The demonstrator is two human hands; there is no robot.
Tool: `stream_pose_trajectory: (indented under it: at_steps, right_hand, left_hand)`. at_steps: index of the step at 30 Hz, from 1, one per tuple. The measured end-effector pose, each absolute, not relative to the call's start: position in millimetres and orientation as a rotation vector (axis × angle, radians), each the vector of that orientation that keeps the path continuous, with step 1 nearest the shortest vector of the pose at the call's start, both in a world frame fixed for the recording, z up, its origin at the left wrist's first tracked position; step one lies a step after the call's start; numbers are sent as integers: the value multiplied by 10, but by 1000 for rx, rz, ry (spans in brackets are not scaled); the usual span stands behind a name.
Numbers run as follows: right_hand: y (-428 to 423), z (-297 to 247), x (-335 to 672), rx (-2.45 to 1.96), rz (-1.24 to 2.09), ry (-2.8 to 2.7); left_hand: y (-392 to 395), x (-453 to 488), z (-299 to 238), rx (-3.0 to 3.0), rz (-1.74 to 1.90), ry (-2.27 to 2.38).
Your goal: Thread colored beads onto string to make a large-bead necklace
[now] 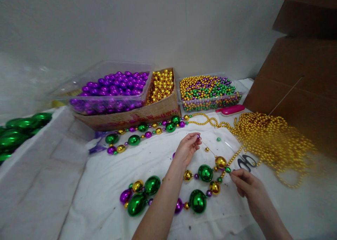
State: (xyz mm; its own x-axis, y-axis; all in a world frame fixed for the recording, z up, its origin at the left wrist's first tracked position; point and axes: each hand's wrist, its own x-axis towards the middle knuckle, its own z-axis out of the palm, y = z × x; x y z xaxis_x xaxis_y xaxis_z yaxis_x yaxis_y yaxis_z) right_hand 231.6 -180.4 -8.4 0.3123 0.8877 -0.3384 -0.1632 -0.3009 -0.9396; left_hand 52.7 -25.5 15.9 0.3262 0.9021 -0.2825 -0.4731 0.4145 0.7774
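Note:
My left hand (188,148) pinches a small purple bead (198,137) between thumb and fingertips. From there a thin string (209,148) runs taut down to a large gold bead (220,161). My right hand (246,184) is closed, its fingertips at a small green bead (228,170) beside that gold bead. Below both hands lies a bead necklace (198,201) of green, gold and purple balls, partly hidden by my left forearm. A loose gold bead (206,149) and a loose green bead (218,139) rest on the white cloth between my hands.
Behind stand a clear bin of purple beads (113,89), a cardboard box (131,114) with gold beads, and a bin of mixed small beads (207,89). Gold bead strands (263,138), black scissors (246,162) and a pink tool (233,109) lie right; another necklace (134,139) lies behind.

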Motion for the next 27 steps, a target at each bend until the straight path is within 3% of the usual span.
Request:
stream_pose_trajectory:
  at_steps: [7,11,18,27]
  right_hand:
    - [-1457,53,2110,-1363,1149,-743]
    - [-1282,155,2040,-1319,1109,-920]
    - [-1145,365,1973,-1522,496,-1516]
    - [-900,370,1769,-1373,999,-1315]
  left_hand:
    - [-351,579,308,726,921,731]
    - [-371,527,456,860,1079,829]
    - [-319,442,565,804,1320,836]
    - [-294,310,613,884,1347,805]
